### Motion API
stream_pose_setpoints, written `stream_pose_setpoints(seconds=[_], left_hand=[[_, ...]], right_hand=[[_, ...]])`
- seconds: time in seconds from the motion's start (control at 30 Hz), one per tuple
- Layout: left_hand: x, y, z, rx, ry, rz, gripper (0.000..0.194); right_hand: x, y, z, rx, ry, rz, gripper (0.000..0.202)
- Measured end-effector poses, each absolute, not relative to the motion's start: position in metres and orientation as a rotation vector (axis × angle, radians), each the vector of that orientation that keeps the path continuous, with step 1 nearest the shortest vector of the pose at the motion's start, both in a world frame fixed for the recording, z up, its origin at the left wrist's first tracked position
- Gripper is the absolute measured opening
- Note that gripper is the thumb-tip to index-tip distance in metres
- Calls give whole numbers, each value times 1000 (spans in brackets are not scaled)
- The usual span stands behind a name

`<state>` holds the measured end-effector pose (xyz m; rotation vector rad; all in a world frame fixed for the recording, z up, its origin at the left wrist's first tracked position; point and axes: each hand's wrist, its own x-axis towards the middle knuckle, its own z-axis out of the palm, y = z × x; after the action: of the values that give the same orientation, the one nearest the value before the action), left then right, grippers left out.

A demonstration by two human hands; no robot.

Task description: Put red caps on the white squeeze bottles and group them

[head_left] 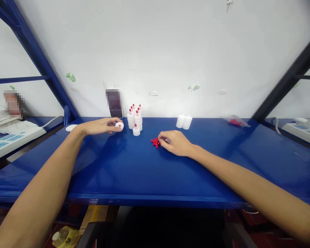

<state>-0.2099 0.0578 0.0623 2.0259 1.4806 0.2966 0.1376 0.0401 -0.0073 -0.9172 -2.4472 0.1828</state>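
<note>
My left hand (103, 126) has its fingers wrapped round a small white bottle (119, 126), tilted toward me, with a reddish spot on its face. Just right of it, several white bottles with red tips (137, 119) stand in a group, a shorter capped one (136, 130) at the front. My right hand (177, 143) rests on the table with thumb and fingers closed at the edge of a pile of small red caps (155, 142). A small whitish bit shows between those fingers; what they grip cannot be made out.
Two plain white bottles (184, 122) stand near the wall. Farther right lies a clear bag with red pieces (236, 122). A phone (115, 105) leans on the wall, and a white oval object (71, 127) lies left. Blue frame posts (45, 65) flank the blue table (144, 175).
</note>
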Motion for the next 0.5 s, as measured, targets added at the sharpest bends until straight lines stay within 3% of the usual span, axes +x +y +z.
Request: stream_pose_setpoints(seconds=[0.2, 0.5], left_hand=[[-213, 66, 51, 1763, 1401, 455, 62], [-198, 67, 50, 1855, 1373, 468, 59]], right_hand=[[138, 40, -7, -923, -2455, 184, 18], [139, 39, -6, -914, -2465, 189, 18]])
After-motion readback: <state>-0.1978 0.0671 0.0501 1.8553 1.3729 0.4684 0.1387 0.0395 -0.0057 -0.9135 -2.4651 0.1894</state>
